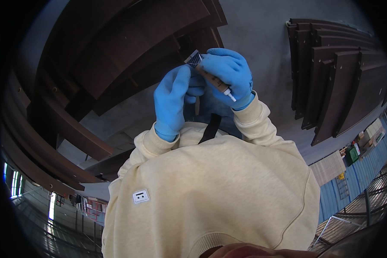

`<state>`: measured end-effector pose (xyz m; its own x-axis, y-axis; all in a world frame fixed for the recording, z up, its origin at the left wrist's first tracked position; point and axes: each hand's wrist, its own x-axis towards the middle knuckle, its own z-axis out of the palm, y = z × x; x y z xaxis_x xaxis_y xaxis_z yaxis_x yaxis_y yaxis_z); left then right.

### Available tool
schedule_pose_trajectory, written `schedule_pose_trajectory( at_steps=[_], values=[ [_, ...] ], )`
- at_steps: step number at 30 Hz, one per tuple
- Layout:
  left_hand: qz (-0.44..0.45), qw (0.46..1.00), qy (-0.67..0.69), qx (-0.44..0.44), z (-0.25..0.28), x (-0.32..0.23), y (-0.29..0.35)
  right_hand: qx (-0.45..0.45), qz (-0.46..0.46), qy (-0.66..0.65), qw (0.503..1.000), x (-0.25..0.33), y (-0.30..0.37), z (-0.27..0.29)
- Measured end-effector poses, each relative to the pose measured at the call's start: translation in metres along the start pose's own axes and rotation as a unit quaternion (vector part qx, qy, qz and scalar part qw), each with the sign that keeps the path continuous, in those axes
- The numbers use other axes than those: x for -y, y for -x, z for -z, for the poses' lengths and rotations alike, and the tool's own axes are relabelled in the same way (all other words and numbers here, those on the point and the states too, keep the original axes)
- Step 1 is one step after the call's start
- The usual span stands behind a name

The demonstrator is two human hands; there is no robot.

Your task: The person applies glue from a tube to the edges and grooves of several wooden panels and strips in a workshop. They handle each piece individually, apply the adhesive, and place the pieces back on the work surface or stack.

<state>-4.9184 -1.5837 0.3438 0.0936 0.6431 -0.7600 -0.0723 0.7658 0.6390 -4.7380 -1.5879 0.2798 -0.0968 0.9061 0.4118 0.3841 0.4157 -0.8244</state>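
Observation:
My right hand (233,72), in a blue glove, is wrapped round a brown squeeze tube (215,81). The tube lies slantwise, its white nozzle pointing down toward my body and its dark, flattened end up by my left hand. Close beside it, my left hand (173,96), also gloved in blue, has its fingers curled in. A narrow strip shows just below those fingers, but I cannot make out whether they hold it. Both hands are raised in front of my cream sweatshirt (210,185).
Dark brown wooden furniture pieces (137,38) fill the area ahead and to the left. A long curved brown board (73,129) runs nearer on the left. At the right stand several stacked brown panels (331,77) on the grey floor (262,26). A blue wall (357,176) lies beyond.

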Motion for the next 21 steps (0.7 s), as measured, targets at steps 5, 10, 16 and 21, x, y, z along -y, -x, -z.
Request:
schedule_pose_trajectory(
  at_steps=[5,10,16,21],
  values=[
    [0.005,0.997,0.073,-0.012,-0.015,0.000,-0.011,0.049,0.025,0.064,0.996,-0.002,0.000,0.003],
    [-0.031,0.989,0.141,-0.012,-0.013,0.011,-0.024,0.137,-0.092,-0.060,0.985,0.019,-0.011,0.012],
    [-0.042,0.982,0.177,-0.042,-0.022,0.021,-0.031,0.049,-0.362,-0.296,0.882,0.038,0.003,0.009],
    [-0.078,0.985,0.117,-0.096,-0.032,0.031,-0.038,0.044,-0.427,-0.125,0.894,0.030,0.004,-0.002]
  ],
)
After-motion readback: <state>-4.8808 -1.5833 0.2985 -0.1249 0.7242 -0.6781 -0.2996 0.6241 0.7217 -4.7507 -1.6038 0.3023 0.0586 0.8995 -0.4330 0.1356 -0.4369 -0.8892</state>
